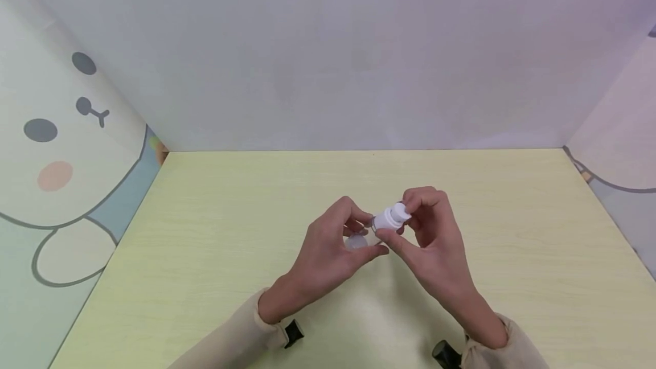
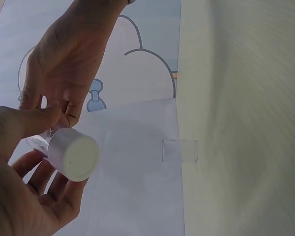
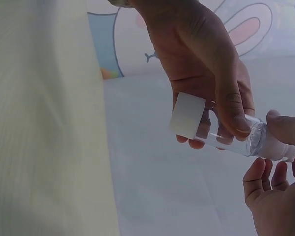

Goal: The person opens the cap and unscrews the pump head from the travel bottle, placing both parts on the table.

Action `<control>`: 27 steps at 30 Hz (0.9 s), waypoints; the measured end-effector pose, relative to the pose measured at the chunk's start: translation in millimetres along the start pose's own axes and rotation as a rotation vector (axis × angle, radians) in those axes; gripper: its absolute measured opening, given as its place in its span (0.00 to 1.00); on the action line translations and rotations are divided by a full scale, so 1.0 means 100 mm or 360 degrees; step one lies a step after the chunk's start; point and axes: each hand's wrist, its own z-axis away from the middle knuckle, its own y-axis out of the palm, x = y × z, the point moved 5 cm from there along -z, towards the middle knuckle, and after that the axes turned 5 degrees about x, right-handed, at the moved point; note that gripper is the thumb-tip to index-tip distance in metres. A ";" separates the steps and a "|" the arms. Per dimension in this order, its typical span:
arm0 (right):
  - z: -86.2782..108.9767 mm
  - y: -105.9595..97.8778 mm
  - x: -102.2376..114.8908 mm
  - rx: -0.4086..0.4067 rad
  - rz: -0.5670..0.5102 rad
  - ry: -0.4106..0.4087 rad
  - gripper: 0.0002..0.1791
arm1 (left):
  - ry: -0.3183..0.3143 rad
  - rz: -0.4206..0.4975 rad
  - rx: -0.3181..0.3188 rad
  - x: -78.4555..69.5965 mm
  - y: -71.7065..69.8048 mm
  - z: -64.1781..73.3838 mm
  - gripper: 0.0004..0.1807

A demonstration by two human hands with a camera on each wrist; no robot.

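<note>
Both hands hold a small clear bottle with a white base and a white pump top (image 1: 393, 216), tilted above the table. My left hand (image 1: 328, 238) grips the clear body (image 3: 221, 135), thumb on one side and fingers on the other. The white base (image 2: 81, 157) points out past the left palm. My right hand (image 1: 438, 246) pinches the white collar and pump end, thumb below and fingers curled near the head. In the right wrist view, the right fingers (image 3: 268, 177) partly cover the pump end.
A pale wood-grain table (image 1: 205, 215) lies under the hands, with a plain light wall (image 1: 333, 56) behind. Cartoon-printed panels (image 1: 56, 175) flank both sides. Clear tape (image 2: 179, 150) spans the table's back edge. Dark wrist devices (image 1: 294, 333) show at the sleeves.
</note>
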 end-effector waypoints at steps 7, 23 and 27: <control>0.01 -0.01 0.00 0.0065 0.0021 0.0091 0.27 | 0.0012 0.0019 0.0009 -0.01 -0.03 0.02 0.24; -0.01 0.02 0.06 0.0242 -0.0130 -0.0083 0.23 | 0.0066 0.0036 0.0009 -0.03 -0.08 0.04 0.25; -0.01 0.01 0.06 0.0261 -0.0145 -0.0081 0.23 | 0.0060 0.0031 0.0009 -0.03 -0.08 0.05 0.25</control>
